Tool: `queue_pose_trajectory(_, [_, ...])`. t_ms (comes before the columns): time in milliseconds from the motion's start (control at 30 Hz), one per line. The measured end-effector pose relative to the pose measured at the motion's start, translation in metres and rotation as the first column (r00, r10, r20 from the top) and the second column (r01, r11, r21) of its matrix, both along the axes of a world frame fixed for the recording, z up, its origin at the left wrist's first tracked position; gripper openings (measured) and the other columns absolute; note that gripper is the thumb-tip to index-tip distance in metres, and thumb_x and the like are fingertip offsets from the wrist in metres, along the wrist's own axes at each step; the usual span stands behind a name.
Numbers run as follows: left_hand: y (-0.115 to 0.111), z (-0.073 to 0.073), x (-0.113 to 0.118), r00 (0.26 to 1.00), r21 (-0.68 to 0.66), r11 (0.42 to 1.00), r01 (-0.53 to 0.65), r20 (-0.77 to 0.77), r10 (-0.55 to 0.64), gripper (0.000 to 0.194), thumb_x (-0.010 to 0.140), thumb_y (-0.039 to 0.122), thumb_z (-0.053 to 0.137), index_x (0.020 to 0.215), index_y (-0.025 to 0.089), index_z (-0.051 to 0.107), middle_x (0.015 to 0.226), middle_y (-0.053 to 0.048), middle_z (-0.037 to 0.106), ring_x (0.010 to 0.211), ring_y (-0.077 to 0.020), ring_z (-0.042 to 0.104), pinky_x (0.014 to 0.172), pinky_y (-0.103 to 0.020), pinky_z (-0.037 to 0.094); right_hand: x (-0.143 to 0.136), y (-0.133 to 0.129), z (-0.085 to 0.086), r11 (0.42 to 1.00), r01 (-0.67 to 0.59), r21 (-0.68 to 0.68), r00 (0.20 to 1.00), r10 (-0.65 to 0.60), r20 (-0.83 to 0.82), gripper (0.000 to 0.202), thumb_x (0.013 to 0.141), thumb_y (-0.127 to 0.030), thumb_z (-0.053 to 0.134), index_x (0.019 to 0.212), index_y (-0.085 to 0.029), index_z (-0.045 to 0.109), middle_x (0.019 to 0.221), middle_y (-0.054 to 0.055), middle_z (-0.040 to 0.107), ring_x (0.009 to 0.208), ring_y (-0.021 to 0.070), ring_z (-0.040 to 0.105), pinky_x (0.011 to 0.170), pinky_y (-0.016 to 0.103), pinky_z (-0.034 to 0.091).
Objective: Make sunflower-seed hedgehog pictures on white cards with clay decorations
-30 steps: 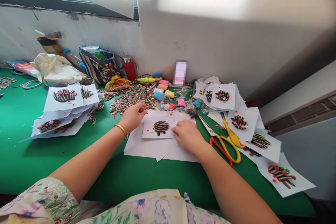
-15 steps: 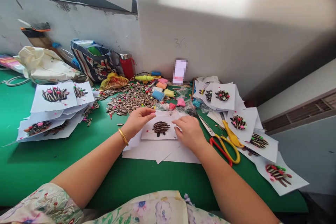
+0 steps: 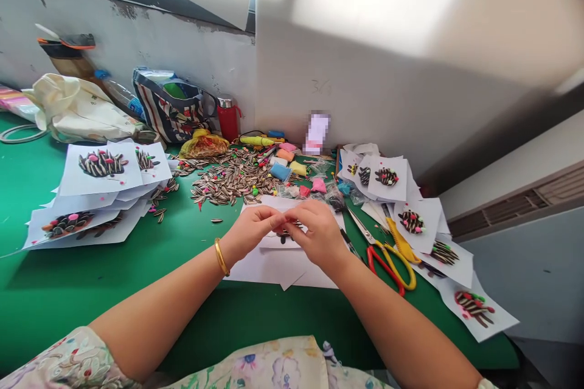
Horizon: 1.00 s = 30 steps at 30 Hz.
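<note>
A pale wall point(image 3: 378, 115) rises in front of you, with bright light across its upper part. Below it spreads your green surface point(image 3: 68, 292). At the back left sit a white cloth bag point(image 3: 86, 109) and a striped bag point(image 3: 177, 112). A heap of striped seeds point(image 3: 232, 179) lies beyond your hands. Piled cards point(image 3: 73, 185) lie to your left, and more cards point(image 3: 431, 209) spread to your right. White sheets point(image 3: 269, 268) lie flat before you, the scissors point(image 3: 365, 231) just right of them. Your left hand point(image 3: 249, 228) and right hand point(image 3: 322, 234) meet over the card point(image 3: 270, 242) on those sheets. Its dark figure point(image 3: 283, 236) sits directly beneath your fingers, partly hidden. Those fingers are drawn narrow, tips together; I cannot tell whether they hold anything.
</note>
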<state>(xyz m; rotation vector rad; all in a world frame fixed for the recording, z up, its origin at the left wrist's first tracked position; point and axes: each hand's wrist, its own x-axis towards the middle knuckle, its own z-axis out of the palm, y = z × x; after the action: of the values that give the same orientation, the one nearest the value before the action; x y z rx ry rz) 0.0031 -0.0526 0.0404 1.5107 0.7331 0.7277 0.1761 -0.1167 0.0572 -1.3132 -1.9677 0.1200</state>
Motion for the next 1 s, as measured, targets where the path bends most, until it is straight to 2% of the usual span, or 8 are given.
queue_pose_trajectory(133, [-0.001,0.002,-0.001,1.0,0.019,1.0,-0.009,0.013,0.009,0.043,0.086,0.052,0.059,0.068,0.015,0.069,0.069,-0.004,0.067,0.07,-0.0157,0.06,0.069,-0.027,0.048,-0.002,0.004,-0.001,0.998,0.015,0.064,1.0,-0.017,0.021,0.011,0.092,-0.024,0.06,0.088,-0.024,0.07,0.079,0.002,0.068,0.078,0.0188,0.058,0.074,0.035,0.041])
queue_pose_trajectory(300, [0.0,-0.003,0.0,0.999,-0.041,0.998,0.038,0.017,-0.038,0.036,0.081,0.05,0.068,0.077,0.014,0.072,0.075,-0.006,0.07,0.072,-0.0159,0.061,0.068,-0.026,0.049,-0.001,0.003,-0.01,0.996,0.022,0.088,0.999,-0.025,0.029,0.013,0.09,-0.017,0.058,0.087,-0.023,0.069,0.08,0.002,0.067,0.079,0.0184,0.057,0.075,0.035,0.04])
queue_pose_trajectory(433, [0.0,-0.008,0.002,0.999,-0.055,0.998,0.033,-0.031,-0.035,0.036,0.079,0.05,0.069,0.078,0.014,0.072,0.077,-0.007,0.071,0.075,-0.0177,0.064,0.072,-0.029,0.052,0.001,-0.001,-0.02,0.994,0.04,0.1,0.999,-0.042,0.017,0.013,0.088,-0.015,0.058,0.088,-0.024,0.068,0.081,0.002,0.067,0.081,0.0187,0.058,0.077,0.035,0.04])
queue_pose_trajectory(667, [-0.009,-0.005,0.004,0.978,0.155,0.987,0.032,-0.208,0.001,0.028,0.085,0.043,0.061,0.078,0.017,0.071,0.077,-0.003,0.071,0.074,-0.0162,0.063,0.068,-0.025,0.048,0.003,-0.009,-0.027,0.989,0.079,0.122,0.996,-0.084,0.041,0.011,0.082,-0.012,0.058,0.083,-0.022,0.063,0.078,0.002,0.065,0.08,0.0195,0.056,0.076,0.036,0.039])
queue_pose_trajectory(867, [-0.012,-0.009,0.004,0.962,0.365,0.929,0.053,-0.27,0.051,0.028,0.089,0.041,0.056,0.078,0.019,0.07,0.079,-0.002,0.069,0.074,-0.0155,0.06,0.071,-0.027,0.046,0.002,-0.011,-0.024,0.986,0.084,0.144,0.991,-0.098,0.093,0.008,0.079,-0.014,0.059,0.078,-0.021,0.06,0.075,0.002,0.063,0.079,0.0195,0.054,0.076,0.036,0.038])
queue_pose_trajectory(1000, [-0.014,-0.009,0.006,0.959,0.433,0.901,0.037,-0.269,0.09,0.022,0.089,0.034,0.056,0.077,0.019,0.068,0.078,-0.002,0.068,0.075,-0.0157,0.059,0.071,-0.028,0.046,0.002,-0.012,-0.023,0.985,0.1,0.138,0.989,-0.113,0.093,0.007,0.08,-0.015,0.058,0.078,-0.021,0.059,0.075,0.002,0.063,0.078,0.0201,0.054,0.076,0.037,0.038])
